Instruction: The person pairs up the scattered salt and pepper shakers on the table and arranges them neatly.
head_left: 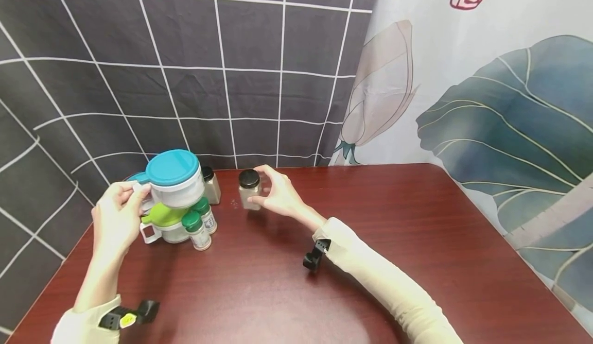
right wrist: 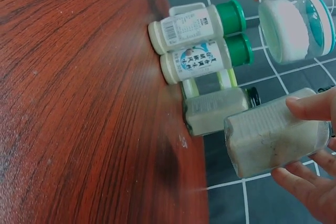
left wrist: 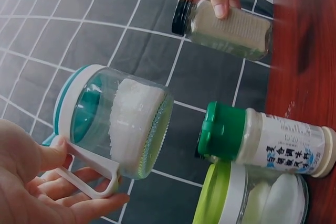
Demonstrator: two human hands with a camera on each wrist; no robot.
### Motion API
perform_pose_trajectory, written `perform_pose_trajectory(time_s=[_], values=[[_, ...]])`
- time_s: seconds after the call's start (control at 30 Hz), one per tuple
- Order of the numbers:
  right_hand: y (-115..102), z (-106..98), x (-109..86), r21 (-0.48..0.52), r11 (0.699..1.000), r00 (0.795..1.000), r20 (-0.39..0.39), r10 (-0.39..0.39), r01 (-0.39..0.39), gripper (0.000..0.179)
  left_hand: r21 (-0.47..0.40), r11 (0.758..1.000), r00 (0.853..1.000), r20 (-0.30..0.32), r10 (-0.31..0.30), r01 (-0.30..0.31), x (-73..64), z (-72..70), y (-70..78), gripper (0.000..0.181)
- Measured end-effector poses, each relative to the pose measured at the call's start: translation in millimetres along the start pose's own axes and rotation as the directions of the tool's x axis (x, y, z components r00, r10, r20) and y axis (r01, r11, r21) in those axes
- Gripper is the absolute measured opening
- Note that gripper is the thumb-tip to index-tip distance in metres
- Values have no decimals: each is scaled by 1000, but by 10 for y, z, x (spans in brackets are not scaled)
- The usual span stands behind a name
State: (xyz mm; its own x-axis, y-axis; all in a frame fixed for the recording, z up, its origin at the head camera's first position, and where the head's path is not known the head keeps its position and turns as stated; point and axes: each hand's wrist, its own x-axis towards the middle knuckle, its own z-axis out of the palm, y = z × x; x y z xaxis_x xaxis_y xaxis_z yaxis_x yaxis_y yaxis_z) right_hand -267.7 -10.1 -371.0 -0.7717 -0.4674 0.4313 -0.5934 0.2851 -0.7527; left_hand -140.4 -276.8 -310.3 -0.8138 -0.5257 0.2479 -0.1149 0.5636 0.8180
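- The left hand (head_left: 116, 215) holds the blue-lidded jar (head_left: 177, 183) by its white handle (left wrist: 94, 161); the thumb presses on the handle's top, and the other fingers are bent around and under it. This grip probably serves to carry the weight from the side and leave the lid free.
- The blue-lidded jar is in the air, near to upright, above the lime-lidded jar (head_left: 168, 223). Such a level position seems good for the white grains (left wrist: 134, 124) inside, which lie at the bottom.
- The right hand (head_left: 282, 194) pinches the square jar (head_left: 250, 192) between the thumb on one side and the fingers, spread somewhat apart, on the other. It has no handle in view, so a grip across the body looks the natural choice.
- The square jar hangs a little tilted, just over the worktop (head_left: 287, 282), its black lid upward.
- The front shaker (head_left: 196, 232) and the rear shaker (head_left: 206, 215) stand upright side by side, beside the lime-lidded jar; the second square jar (head_left: 211, 187) stands behind them, near the tiled cloth (head_left: 250, 35). This close grouping perhaps saves space in the corner.
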Motion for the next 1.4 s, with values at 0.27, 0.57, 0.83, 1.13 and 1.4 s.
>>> perform_pose_trajectory(time_s=[0.27,0.57,0.83,1.13,1.4], values=[[-12,-72,-19,28,1000,1000,-4,10,-10,57,3,998,998,24,61,-61,-17,90,92,34],[25,-144,-44,3,1000,1000,-13,10,-10,57,-32,998,995,82,65,-63,-21,224,131,36],[61,-208,-74,-17,1000,999,-38,2,-3,57,-16,998,994,84,67,-66,-36,320,197,35],[75,-263,-97,-18,1000,999,-39,8,-8,57,-50,997,993,91,70,-66,-33,399,209,34],[123,-292,-127,-19,1000,999,-40,6,-7,57,-48,996,992,93,81,-76,-25,478,185,35]])
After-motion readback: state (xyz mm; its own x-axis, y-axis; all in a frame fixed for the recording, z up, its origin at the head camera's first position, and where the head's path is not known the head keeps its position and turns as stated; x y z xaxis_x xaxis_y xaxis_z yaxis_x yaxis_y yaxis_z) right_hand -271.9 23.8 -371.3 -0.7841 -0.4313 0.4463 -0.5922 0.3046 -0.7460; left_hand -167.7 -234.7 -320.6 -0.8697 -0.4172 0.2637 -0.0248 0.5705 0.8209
